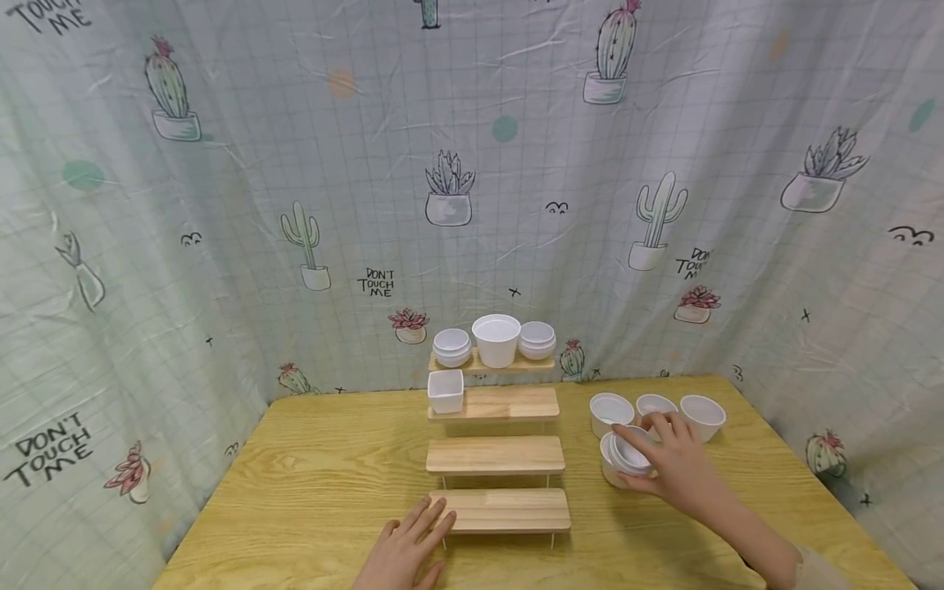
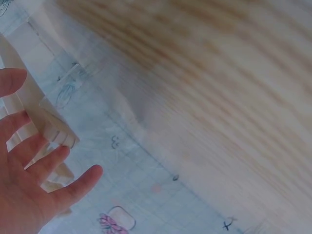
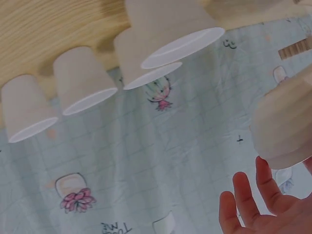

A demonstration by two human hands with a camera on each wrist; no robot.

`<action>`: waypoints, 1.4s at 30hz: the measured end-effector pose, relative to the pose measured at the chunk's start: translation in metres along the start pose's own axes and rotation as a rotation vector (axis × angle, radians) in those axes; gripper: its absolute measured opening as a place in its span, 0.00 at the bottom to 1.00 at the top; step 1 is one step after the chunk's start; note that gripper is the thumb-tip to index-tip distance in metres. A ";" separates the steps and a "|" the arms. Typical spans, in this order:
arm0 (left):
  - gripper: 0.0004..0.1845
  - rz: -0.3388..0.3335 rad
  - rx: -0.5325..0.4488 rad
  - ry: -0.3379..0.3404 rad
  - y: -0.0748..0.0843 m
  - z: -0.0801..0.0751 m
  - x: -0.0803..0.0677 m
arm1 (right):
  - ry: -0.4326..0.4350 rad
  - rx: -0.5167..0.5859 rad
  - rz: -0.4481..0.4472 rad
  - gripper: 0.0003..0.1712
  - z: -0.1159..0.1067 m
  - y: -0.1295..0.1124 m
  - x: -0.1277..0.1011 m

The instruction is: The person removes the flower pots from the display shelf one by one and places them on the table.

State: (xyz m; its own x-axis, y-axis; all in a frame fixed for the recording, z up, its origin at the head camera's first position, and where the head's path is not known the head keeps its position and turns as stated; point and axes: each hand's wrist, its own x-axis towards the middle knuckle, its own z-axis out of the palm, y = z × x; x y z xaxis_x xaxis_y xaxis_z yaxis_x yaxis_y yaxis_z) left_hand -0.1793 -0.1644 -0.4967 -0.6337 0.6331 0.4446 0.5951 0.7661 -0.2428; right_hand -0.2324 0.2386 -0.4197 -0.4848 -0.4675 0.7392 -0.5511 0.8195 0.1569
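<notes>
My right hand (image 1: pixel 682 467) pinches a small round white flowerpot (image 1: pixel 634 447) between thumb and fingers, above the table's right side. In the right wrist view that flowerpot (image 3: pixel 285 124) shows at the right edge, against the fingers. A tapered white pot (image 1: pixel 610 473) stands just behind and below it, partly covered. Three more tapered pots, one of them a white pot (image 1: pixel 610 411), stand farther back, beyond the fingertips. My left hand (image 1: pixel 404 545) lies with fingers extended at the left end of the lowest wooden shelf step (image 1: pixel 509 510); its fingertips overlap that end.
The stepped wooden rack (image 1: pixel 501 453) stands mid-table. Its top holds a tall tapered pot (image 1: pixel 497 340) between two round pots, one a left round pot (image 1: pixel 451 348). A square pot (image 1: pixel 446 392) sits at the left of the step below. A cactus-print curtain (image 1: pixel 472 180) surrounds the table.
</notes>
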 end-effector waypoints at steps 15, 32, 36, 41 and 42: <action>0.32 -0.007 -0.032 -0.029 0.002 -0.004 0.002 | -0.098 -0.091 0.107 0.36 -0.004 0.031 -0.032; 0.34 0.009 -0.057 -0.038 0.003 -0.001 0.005 | -0.179 -0.149 0.168 0.37 0.003 0.057 -0.051; 0.37 0.014 -0.076 -0.053 0.003 0.000 0.006 | -0.237 -0.174 0.190 0.32 0.010 0.061 -0.052; 0.35 0.024 -0.091 -0.070 0.003 0.000 0.007 | -0.292 -0.193 0.219 0.33 0.019 0.062 -0.055; 0.35 0.026 -0.090 -0.074 0.003 0.000 0.007 | -0.297 -0.197 0.223 0.33 0.021 0.062 -0.055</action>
State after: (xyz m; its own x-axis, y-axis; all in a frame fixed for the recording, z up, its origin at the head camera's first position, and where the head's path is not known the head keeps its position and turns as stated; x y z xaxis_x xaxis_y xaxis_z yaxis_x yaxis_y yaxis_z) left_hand -0.1825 -0.1576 -0.4942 -0.6507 0.6613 0.3732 0.6513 0.7387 -0.1733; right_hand -0.2542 0.3086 -0.4646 -0.7679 -0.3234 0.5530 -0.2844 0.9456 0.1582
